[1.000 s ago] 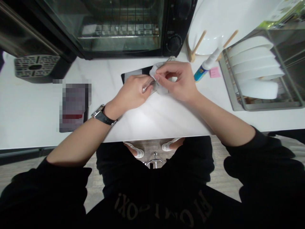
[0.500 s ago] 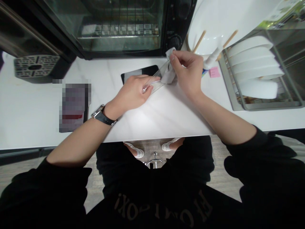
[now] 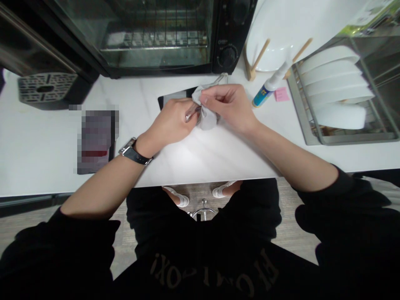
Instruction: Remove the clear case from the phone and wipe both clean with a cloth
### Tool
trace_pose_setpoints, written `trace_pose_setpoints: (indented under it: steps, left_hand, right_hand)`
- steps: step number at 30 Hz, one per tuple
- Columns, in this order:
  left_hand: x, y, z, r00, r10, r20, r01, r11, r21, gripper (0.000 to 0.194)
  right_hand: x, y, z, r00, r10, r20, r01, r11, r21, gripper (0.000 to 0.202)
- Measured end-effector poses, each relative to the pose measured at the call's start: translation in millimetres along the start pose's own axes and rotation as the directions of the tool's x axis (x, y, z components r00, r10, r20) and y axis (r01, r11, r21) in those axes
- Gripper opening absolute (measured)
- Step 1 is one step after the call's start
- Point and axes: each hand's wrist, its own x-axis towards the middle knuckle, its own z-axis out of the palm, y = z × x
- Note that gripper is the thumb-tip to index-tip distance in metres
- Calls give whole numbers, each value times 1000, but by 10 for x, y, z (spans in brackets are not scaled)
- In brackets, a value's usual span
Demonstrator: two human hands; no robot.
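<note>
My left hand (image 3: 176, 121) is closed around one end of a long, clear plastic piece (image 3: 191, 111); its exact kind I cannot make out. A pale grey cloth (image 3: 208, 119) is wrapped over the middle of that piece, pinched by the thumb and fingers of my right hand (image 3: 231, 106). The far end of the clear piece shows beyond the cloth, towards the oven. Behind my left hand lies a flat black object (image 3: 175, 95) with a grey panel, partly covered by the hand. A blue spray bottle (image 3: 263, 95) with a white top stands to the right of my right hand.
A black toaster oven (image 3: 156, 62) stands at the back, with a machine's drip grille (image 3: 46, 88) at left. A blurred-out tablet-like object (image 3: 96, 141) lies on the white counter (image 3: 193, 162). To the right are a pink note (image 3: 281, 94) and a rack (image 3: 308, 133) of white dishes.
My right hand has slid the cloth leftward and nearer along the clear piece, close to my left hand. The left hand has barely moved. More of the spray bottle now shows.
</note>
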Motion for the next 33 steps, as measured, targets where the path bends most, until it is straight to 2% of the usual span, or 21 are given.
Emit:
trace_pose_setpoints:
  steps: [4, 10, 14, 17, 20, 25, 30, 33]
  left_hand:
    - [-4, -5, 27, 999, 6, -51, -6, 1000, -7, 31]
    - [-8, 13, 37, 997, 18, -81, -20, 999, -33, 29]
    - [-15, 22, -7, 998, 49, -38, -52, 996, -72, 28]
    - [-23, 35, -31, 997, 81, -11, -82, 992, -98, 28]
    - [-30, 43, -15, 998, 55, -34, -58, 994, -91, 29]
    - [-23, 36, 38, 998, -17, -68, 14, 999, -36, 30]
    - [-12, 25, 30, 997, 13, -72, -11, 1000, 28, 29]
    - [-26, 17, 16, 999, 31, -42, -29, 999, 35, 14]
  right_hand:
    - [-39, -75, 48, 992, 41, 119, -44, 999, 25, 53]
    - [-10, -31, 6, 982, 18, 187, -31, 997, 64, 46]
    - [-5, 27, 32, 938, 14, 347, -58, 991, 117, 39]
    - [-12, 49, 58, 922, 0, 388, -55, 990, 130, 37]
    - [-23, 22, 57, 943, 24, 332, -66, 991, 115, 42]
    - [-41, -58, 63, 987, 38, 158, -46, 998, 52, 49]
    - [17, -11, 4, 1000, -25, -13, 24, 997, -72, 56]
    - [91, 65, -125, 990, -74, -117, 53, 983, -177, 57]
